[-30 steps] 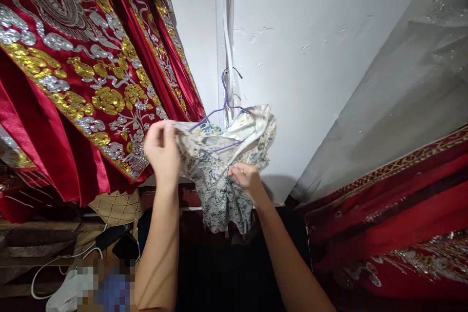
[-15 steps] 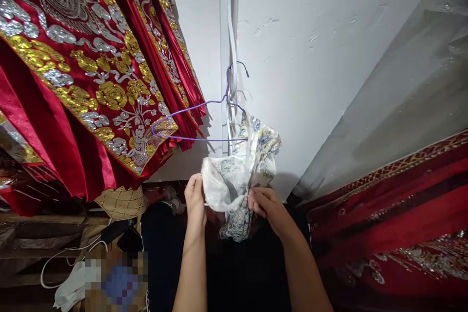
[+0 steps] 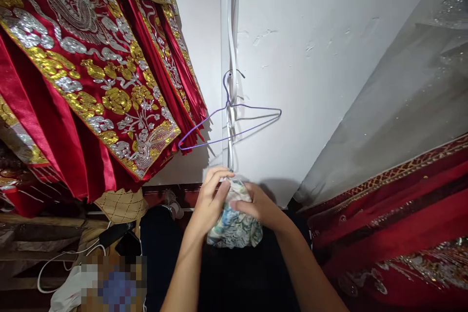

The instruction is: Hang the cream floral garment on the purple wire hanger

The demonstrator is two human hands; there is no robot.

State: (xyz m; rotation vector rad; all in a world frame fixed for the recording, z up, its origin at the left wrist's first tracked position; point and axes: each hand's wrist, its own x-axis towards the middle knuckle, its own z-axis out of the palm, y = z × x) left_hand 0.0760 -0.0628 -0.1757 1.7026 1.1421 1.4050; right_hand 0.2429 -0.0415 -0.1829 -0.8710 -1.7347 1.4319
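A bunched, floral-patterned garment [image 3: 236, 226] in white, green and blue lies over my lap, its top gathered between both hands. My left hand [image 3: 214, 197] grips its upper left side, thumb on the near face. From the right, my right hand [image 3: 256, 204] closes on the cloth with the thumb across the front; its other fingers are partly hidden behind the fabric. Above the hands, a purple wire hanger [image 3: 204, 145] hangs bare by its hook from a white strap or cable [image 3: 231, 24] on the wall.
Red costumes with gold and silver embroidery [image 3: 117, 102] hang at the left. More red beaded cloth [image 3: 409, 204] and a translucent sheet [image 3: 358, 117] are at the right. Lower left, a stool holds a white cord [image 3: 40, 278], a black phone-like object [image 3: 127, 246] and white cloth.
The garment has come off the hanger's right arm and down toward my lap, bunched between my hands. My left hand has moved right, nearer my right hand. The hanger has swung level.
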